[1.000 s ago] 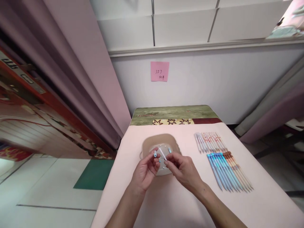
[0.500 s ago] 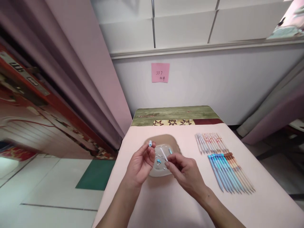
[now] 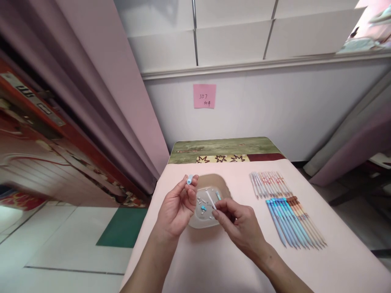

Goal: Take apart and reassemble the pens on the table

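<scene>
Between the thumb and fingers of my left hand is a small light-blue tubular pen part, its hollow end facing me. My right hand pinches a thin white stick, which slants up and to the left. Both hands are over the near part of a shallow, translucent plastic tray. Inside the tray lie several small white pieces, a bright blue piece and a light-blue tube. The two held parts are apart from each other.
On the right of the pink-covered table lie a row of blue and brown pens and, behind it, a row of pale pens. A pink note is stuck on the wall beyond. A curtain hangs at left.
My left hand has shifted slightly left and up, and the light-blue part has tilted so more of its side shows. My right hand still holds the white stick in about the same place.
</scene>
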Demonstrator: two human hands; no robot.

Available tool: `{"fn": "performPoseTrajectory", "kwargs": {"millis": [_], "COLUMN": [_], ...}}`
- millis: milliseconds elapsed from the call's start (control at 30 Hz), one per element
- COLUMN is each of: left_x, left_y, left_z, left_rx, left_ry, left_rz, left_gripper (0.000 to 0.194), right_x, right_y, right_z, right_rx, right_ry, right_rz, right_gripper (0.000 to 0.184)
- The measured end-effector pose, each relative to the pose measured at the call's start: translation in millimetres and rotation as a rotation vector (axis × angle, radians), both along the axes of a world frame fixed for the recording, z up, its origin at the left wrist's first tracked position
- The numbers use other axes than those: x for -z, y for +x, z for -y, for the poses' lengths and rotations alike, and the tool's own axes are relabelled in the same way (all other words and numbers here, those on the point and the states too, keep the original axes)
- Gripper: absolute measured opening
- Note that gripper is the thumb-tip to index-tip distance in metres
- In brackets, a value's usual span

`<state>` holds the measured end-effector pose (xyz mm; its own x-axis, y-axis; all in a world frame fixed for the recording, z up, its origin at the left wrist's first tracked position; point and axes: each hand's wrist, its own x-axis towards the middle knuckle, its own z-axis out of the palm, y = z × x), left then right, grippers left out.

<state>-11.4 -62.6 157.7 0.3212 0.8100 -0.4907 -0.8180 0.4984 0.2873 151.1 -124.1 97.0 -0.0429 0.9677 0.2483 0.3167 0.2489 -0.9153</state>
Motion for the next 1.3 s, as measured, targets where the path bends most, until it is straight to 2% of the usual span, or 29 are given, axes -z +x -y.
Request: {"fn": "performPoseTrajectory", "kwargs": {"millis": [267,433,533,667,800,967,1067,1167,1233,1300], "left_x": [4.6,5.4,12.3,30.5,48.3,59.7,60.6,68.8,85.4,109.7], "left_y": [-1.1,0.9,3.6,6.2,5.5,-3.7,-18.6,-37.8,-47.9,-53.0], "left_z": [2.0,3.8,4.8,4.0,9.1,43.4,72.7,97.2,107.5,111.9], "left_rx": [0.028,0.023,0.001,-0.064,-0.087,-0.011,0.054,-0.066,-0.216,-0.310], "left_ry": [0.010,0.035,0.159,0.438,0.605,0.654,0.609,0.509,0.479,0.520], "left_rz": [0.007,-0.074,-0.241,-0.567,-0.862,-1.092,-1.105,-1.057,-1.041,-1.086], "left_gripper": [0.025,0.020,0.016,0.024,0.020,0.014,0.018,0.027,0.033,0.032], "right_x": [0.8,0.3,2.9,11.8,21.2,27.4,29.1,30.1,31.1,33.0], "right_y": [1.1,0.6,0.5,1.6,5.1,13.6,20.6,26.6,28.6,28.5], "right_z": [1.1,2.1,0.5,-3.5,-4.6,1.9,8.4,15.8,21.2,26.9], "right_rx": [0.018,0.011,-0.001,0.006,0.041,0.070,0.112,0.151,0.165,0.167], "right_ry": [0.005,-0.010,-0.036,-0.121,-0.169,-0.192,-0.202,-0.209,-0.216,-0.223], "right_rz": [0.016,0.003,-0.034,-0.117,-0.195,-0.222,-0.242,-0.270,-0.296,-0.313], "right_gripper": [0.015,0.017,0.019,0.024,0.027,0.028,0.031,0.031,0.031,0.031]}}
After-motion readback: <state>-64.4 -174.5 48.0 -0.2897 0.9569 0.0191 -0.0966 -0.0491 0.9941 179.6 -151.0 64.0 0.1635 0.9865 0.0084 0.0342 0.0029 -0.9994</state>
